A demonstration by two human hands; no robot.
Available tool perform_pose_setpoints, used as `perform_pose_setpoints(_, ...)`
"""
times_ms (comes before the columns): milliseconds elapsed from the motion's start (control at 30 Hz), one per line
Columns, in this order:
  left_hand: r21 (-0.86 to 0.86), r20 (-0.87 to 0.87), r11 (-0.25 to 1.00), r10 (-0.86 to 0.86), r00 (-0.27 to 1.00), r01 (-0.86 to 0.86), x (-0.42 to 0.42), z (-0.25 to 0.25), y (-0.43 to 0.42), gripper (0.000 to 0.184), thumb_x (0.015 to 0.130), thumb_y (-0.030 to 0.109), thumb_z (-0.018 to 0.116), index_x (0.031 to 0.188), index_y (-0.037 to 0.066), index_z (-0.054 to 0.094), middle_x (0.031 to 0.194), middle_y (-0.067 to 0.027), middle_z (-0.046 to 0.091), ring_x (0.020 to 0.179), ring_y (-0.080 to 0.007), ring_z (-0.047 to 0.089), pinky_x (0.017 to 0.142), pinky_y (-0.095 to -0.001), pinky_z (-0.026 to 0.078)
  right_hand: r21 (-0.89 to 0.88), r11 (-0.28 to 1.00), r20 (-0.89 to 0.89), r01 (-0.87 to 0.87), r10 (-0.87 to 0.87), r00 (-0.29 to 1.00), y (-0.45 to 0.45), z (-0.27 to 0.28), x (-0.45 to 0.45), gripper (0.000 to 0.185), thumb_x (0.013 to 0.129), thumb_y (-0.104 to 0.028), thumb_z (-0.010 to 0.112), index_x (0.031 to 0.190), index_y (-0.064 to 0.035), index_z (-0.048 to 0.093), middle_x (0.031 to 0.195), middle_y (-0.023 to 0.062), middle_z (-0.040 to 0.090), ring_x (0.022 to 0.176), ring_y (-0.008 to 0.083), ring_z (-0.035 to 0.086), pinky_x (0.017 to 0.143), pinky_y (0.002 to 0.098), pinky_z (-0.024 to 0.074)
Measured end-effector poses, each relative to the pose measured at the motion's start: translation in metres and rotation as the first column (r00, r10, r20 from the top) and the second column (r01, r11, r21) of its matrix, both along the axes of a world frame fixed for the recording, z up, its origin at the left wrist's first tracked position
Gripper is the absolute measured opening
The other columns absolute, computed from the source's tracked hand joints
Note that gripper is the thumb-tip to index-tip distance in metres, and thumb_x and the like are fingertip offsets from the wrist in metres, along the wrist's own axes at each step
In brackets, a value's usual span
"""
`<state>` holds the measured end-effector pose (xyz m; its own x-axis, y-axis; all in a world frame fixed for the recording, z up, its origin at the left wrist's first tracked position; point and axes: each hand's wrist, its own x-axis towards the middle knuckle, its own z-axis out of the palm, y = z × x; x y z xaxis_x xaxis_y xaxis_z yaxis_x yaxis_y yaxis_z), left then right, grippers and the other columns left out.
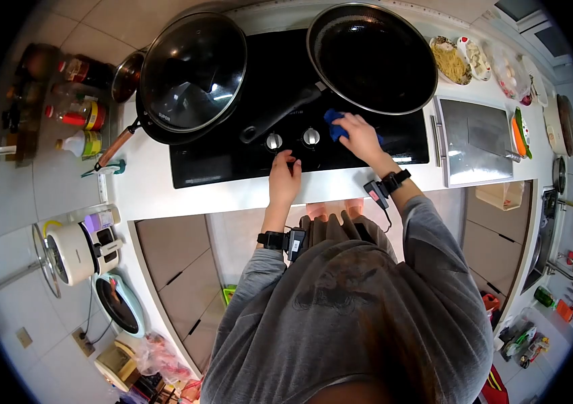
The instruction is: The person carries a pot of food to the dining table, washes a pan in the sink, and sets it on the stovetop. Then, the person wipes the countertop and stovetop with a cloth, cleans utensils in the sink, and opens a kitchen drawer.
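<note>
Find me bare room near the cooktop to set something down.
Free: white counter between the wooden wok handle and cooktop; its black glass between the lidded wok and your left hand. Crowded: right of the frying pan, where plated yellow shreds and white chunks sit.

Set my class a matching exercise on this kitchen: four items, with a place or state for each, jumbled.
Items
1. cloth
2. brown-handled pot
3. frying pan
4. left hand

Places or states
A. covered by a glass lid
B. near a stove knob
C. uncovered
D. under the right hand

Pairs: 1-D, 2-A, 3-C, 4-B
</note>
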<state>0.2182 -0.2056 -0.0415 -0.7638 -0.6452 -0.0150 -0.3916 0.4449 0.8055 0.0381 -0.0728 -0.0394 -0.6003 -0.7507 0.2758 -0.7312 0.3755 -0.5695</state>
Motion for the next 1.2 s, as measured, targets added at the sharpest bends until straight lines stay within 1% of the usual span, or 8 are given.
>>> perform_pose_setpoints(333,0.009,0.021,0.996,-0.087,0.996,0.087,0.000,0.001,0.012,0.018,0.077,0.008,0.057,0.093,0.001,0.054,0.083,-0.0131,0.055,0.066,-0.0227,0.056,0.058,-0.0305,0.045,0.120,0.958,-0.072,-0.260,0.269,0.960,0.005,-0.007,0.057,0.037,0.058,-0.009,0.066,0.093,-0.0118,0.058,0.095,0.0044,0.052,0.084,0.0254,0.050,0.070,0.0328,0.0454)
perform_pose_setpoints(533,-0.039,0.003,0.996,-0.086,0.996,0.086,-0.004,-0.007,0.014,0.015,0.076,0.007,0.055,0.089,0.001,0.055,0.083,-0.0147,0.055,0.070,-0.0271,0.056,0.060,-0.0330,0.045,-0.007,0.999,0.386,-0.043,0.042,0.922,0.003,-0.002,0.056,0.035,0.061,-0.013,0.063,0.096,-0.0126,0.057,0.094,0.0091,0.051,0.087,0.0272,0.051,0.071,0.0332,0.0462)
perform_pose_setpoints(733,-0.078,0.025,0.996,-0.033,0.999,0.035,0.007,-0.006,0.003,0.014,0.077,0.007,0.054,0.089,0.001,0.055,0.083,-0.0157,0.055,0.073,-0.0292,0.056,0.063,-0.0341,0.045,0.191,0.959,-0.199,-0.208,0.246,0.949,-0.003,-0.009,0.082,0.035,0.060,-0.014,0.063,0.095,-0.0164,0.058,0.101,0.0089,0.050,0.087,0.0258,0.051,0.068,0.0344,0.0457)
perform_pose_setpoints(900,-0.039,0.031,0.999,-0.029,0.999,0.030,0.005,0.000,0.003,0.014,0.077,0.008,0.055,0.089,0.001,0.056,0.083,-0.0150,0.055,0.071,-0.0273,0.056,0.061,-0.0331,0.045,0.202,0.959,-0.277,-0.199,0.250,0.928,0.008,-0.024,0.082,0.027,0.058,-0.014,0.064,0.084,-0.0164,0.057,0.085,0.0046,0.052,0.081,0.0229,0.053,0.065,0.0306,0.0461)
perform_pose_setpoints(1000,-0.045,0.035,0.998,-0.031,0.999,0.032,0.005,0.001,0.003,0.013,0.077,0.008,0.055,0.089,0.001,0.056,0.083,-0.0144,0.055,0.069,-0.0255,0.056,0.060,-0.0323,0.045,0.099,0.986,-0.024,-0.136,0.139,0.990,0.028,-0.009,0.069,0.028,0.060,-0.010,0.066,0.086,-0.0114,0.056,0.082,0.0073,0.054,0.078,0.0222,0.056,0.064,0.0305,0.0466)
perform_pose_setpoints(1067,-0.041,0.020,0.999,-0.035,0.999,0.036,0.005,0.004,0.004,0.013,0.078,0.008,0.055,0.089,0.001,0.056,0.082,-0.0140,0.055,0.067,-0.0249,0.056,0.060,-0.0317,0.045,-0.040,0.969,0.638,0.244,-0.163,0.752,0.052,-0.003,0.051,0.029,0.063,-0.007,0.063,0.090,-0.0088,0.056,0.078,0.0103,0.057,0.069,0.0221,0.057,0.062,0.0291,0.0468)
perform_pose_setpoints(1100,-0.039,0.014,0.999,-0.031,0.999,0.031,0.007,0.006,0.004,0.013,0.078,0.009,0.055,0.088,0.001,0.056,0.082,-0.0137,0.055,0.066,-0.0243,0.056,0.059,-0.0312,0.045,-0.140,0.964,0.508,0.224,-0.124,0.852,0.053,-0.003,0.051,0.028,0.064,-0.007,0.060,0.092,-0.0059,0.055,0.073,0.0101,0.058,0.063,0.0183,0.057,0.059,0.0269,0.0464)
perform_pose_setpoints(1200,-0.055,0.018,0.997,-0.060,0.998,0.061,0.003,0.010,0.008,0.013,0.078,0.009,0.055,0.089,0.001,0.056,0.082,-0.0127,0.054,0.064,-0.0234,0.055,0.058,-0.0309,0.045,-0.116,0.876,0.739,0.468,-0.239,0.631,0.080,0.014,0.032,0.025,0.070,-0.008,0.060,0.093,-0.0042,0.053,0.074,0.0046,0.055,0.065,0.0114,0.053,0.057,0.0222,0.0438)
